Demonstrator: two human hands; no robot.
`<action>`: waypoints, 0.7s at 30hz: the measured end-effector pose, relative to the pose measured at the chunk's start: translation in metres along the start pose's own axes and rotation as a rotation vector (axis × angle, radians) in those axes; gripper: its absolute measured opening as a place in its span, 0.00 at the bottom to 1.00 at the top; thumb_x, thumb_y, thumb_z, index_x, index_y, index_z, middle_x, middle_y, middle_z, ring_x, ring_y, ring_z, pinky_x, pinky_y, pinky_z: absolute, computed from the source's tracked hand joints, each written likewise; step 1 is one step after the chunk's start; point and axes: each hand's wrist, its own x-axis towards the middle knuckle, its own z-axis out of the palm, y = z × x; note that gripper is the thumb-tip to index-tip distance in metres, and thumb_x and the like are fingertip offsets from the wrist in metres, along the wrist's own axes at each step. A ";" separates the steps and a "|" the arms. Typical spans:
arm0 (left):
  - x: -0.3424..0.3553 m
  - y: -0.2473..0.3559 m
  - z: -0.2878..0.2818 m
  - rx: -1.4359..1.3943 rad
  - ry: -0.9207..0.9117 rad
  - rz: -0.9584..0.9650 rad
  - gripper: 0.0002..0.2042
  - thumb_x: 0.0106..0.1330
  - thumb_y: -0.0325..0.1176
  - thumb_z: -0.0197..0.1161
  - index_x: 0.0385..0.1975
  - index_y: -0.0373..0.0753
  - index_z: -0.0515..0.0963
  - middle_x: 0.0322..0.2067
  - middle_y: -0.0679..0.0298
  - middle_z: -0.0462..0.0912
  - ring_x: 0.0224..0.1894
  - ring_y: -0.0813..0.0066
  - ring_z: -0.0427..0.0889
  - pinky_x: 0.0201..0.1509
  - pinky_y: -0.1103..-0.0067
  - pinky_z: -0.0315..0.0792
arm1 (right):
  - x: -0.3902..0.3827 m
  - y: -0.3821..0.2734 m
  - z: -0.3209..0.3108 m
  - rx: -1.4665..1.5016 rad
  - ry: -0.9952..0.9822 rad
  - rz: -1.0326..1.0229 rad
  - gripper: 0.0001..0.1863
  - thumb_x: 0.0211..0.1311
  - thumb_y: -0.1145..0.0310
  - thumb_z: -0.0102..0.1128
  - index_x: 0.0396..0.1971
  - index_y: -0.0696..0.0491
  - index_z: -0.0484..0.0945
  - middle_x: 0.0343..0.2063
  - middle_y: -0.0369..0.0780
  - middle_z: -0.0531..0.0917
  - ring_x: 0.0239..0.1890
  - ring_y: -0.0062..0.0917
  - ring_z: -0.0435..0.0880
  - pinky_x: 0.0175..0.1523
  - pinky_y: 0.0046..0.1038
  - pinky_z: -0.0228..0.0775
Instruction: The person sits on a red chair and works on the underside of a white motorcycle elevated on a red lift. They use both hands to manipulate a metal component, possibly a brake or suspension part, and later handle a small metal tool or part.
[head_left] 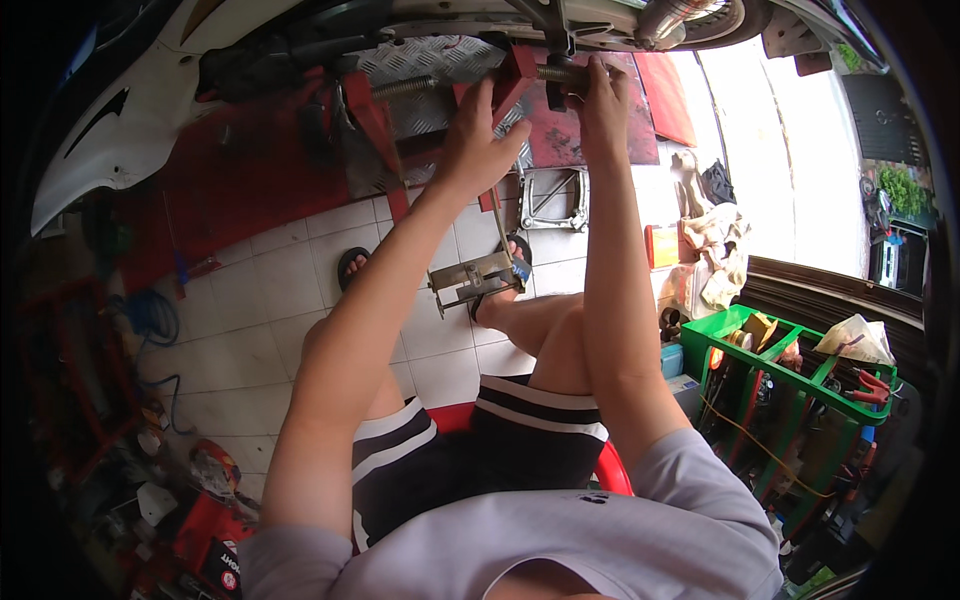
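My right hand (pixel 603 108) is closed around the end of a threaded rod (pixel 560 73), its thumb and fingers near a dark upright bar (pixel 556 98). The rod runs through a red metal clamp jaw (pixel 516 75). Against the left side of that jaw rests my left hand (pixel 482 142), its thumb spread away from the fingers; some fingertips are hidden behind the metal. A second red jaw (pixel 368 118) stands further left, with another threaded rod (pixel 405 87) beside it. Below hangs a metal bracket-like pedal (pixel 475 278) on a thin rod, between my feet.
A motorcycle's white body panel (pixel 125 120) and a wheel (pixel 705 20) stand above the red lift platform (pixel 250 170). A silver metal frame (pixel 555 205) lies on the tiles. At right are rags (pixel 718 240) and a green tool tray (pixel 800 365); a blue hose (pixel 152 318) is at left.
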 end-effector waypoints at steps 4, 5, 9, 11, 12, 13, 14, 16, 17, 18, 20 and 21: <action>-0.002 0.005 0.000 0.077 -0.045 -0.015 0.31 0.63 0.31 0.63 0.65 0.36 0.58 0.58 0.55 0.70 0.57 0.65 0.75 0.50 0.73 0.75 | 0.003 -0.005 -0.009 0.036 -0.104 -0.069 0.16 0.69 0.61 0.46 0.43 0.59 0.75 0.29 0.37 0.81 0.28 0.22 0.81 0.31 0.23 0.70; -0.003 0.003 -0.001 0.087 -0.040 -0.016 0.31 0.63 0.31 0.63 0.65 0.36 0.58 0.58 0.54 0.70 0.57 0.65 0.75 0.50 0.73 0.75 | 0.003 -0.005 -0.012 -0.011 -0.136 -0.094 0.16 0.69 0.61 0.45 0.42 0.59 0.75 0.30 0.37 0.81 0.29 0.22 0.81 0.32 0.23 0.70; -0.006 0.005 -0.002 0.041 -0.026 -0.058 0.32 0.61 0.37 0.63 0.62 0.29 0.59 0.57 0.45 0.70 0.58 0.54 0.72 0.59 0.68 0.68 | 0.004 -0.008 -0.027 -0.130 -0.221 -0.118 0.16 0.72 0.61 0.43 0.45 0.57 0.74 0.33 0.37 0.81 0.29 0.19 0.80 0.33 0.21 0.68; -0.004 0.008 -0.001 0.020 -0.027 -0.078 0.34 0.60 0.40 0.63 0.61 0.25 0.60 0.56 0.41 0.70 0.59 0.49 0.71 0.63 0.66 0.64 | 0.004 -0.007 -0.031 -0.169 -0.205 -0.122 0.17 0.73 0.59 0.43 0.44 0.57 0.74 0.31 0.37 0.81 0.26 0.19 0.78 0.31 0.21 0.67; -0.003 0.008 0.000 0.032 -0.029 -0.078 0.34 0.60 0.40 0.63 0.61 0.25 0.60 0.56 0.40 0.70 0.59 0.48 0.71 0.63 0.66 0.64 | 0.004 -0.004 -0.031 -0.196 -0.177 -0.138 0.18 0.72 0.58 0.44 0.40 0.58 0.75 0.28 0.37 0.81 0.24 0.19 0.78 0.29 0.22 0.67; -0.001 0.008 0.002 0.043 -0.032 -0.078 0.34 0.60 0.40 0.63 0.61 0.26 0.60 0.56 0.40 0.70 0.59 0.48 0.71 0.63 0.66 0.64 | 0.005 -0.002 -0.031 -0.224 -0.149 -0.155 0.19 0.72 0.57 0.45 0.37 0.59 0.76 0.25 0.37 0.81 0.22 0.19 0.77 0.26 0.23 0.67; -0.002 0.004 0.003 0.095 -0.003 -0.041 0.31 0.61 0.37 0.63 0.60 0.28 0.60 0.54 0.44 0.71 0.57 0.54 0.73 0.57 0.69 0.69 | 0.005 -0.001 -0.030 -0.237 -0.144 -0.152 0.19 0.72 0.56 0.45 0.37 0.59 0.76 0.24 0.37 0.81 0.21 0.18 0.77 0.26 0.23 0.67; -0.001 -0.002 0.006 0.197 0.054 0.036 0.26 0.64 0.32 0.62 0.60 0.33 0.62 0.52 0.53 0.74 0.52 0.67 0.77 0.44 0.75 0.80 | 0.005 0.000 -0.027 -0.262 -0.132 -0.146 0.20 0.73 0.55 0.45 0.36 0.58 0.76 0.22 0.38 0.81 0.19 0.18 0.76 0.25 0.23 0.66; 0.002 -0.002 0.005 0.198 0.053 0.048 0.25 0.64 0.32 0.62 0.59 0.33 0.62 0.52 0.54 0.74 0.51 0.67 0.78 0.44 0.75 0.80 | 0.006 0.001 -0.025 -0.277 -0.115 -0.149 0.20 0.72 0.55 0.45 0.36 0.58 0.76 0.21 0.38 0.81 0.19 0.18 0.76 0.25 0.24 0.67; 0.006 -0.002 0.003 0.198 0.052 0.060 0.25 0.64 0.32 0.62 0.59 0.33 0.63 0.52 0.54 0.74 0.51 0.67 0.78 0.44 0.76 0.80 | 0.007 0.001 -0.024 -0.292 -0.098 -0.153 0.20 0.72 0.55 0.45 0.36 0.58 0.76 0.21 0.39 0.80 0.19 0.19 0.76 0.26 0.24 0.67; 0.014 0.000 0.002 0.263 0.098 0.115 0.25 0.63 0.32 0.64 0.57 0.33 0.65 0.48 0.53 0.78 0.47 0.64 0.81 0.42 0.74 0.79 | 0.006 -0.001 -0.021 -0.311 -0.074 -0.157 0.19 0.72 0.55 0.46 0.36 0.57 0.75 0.21 0.40 0.80 0.19 0.21 0.78 0.26 0.26 0.68; 0.019 0.001 0.000 0.296 0.068 0.155 0.25 0.61 0.33 0.65 0.55 0.32 0.65 0.45 0.51 0.79 0.46 0.59 0.81 0.44 0.70 0.78 | 0.005 -0.002 -0.019 -0.315 -0.066 -0.157 0.19 0.71 0.55 0.46 0.36 0.57 0.75 0.21 0.40 0.81 0.20 0.21 0.78 0.27 0.27 0.68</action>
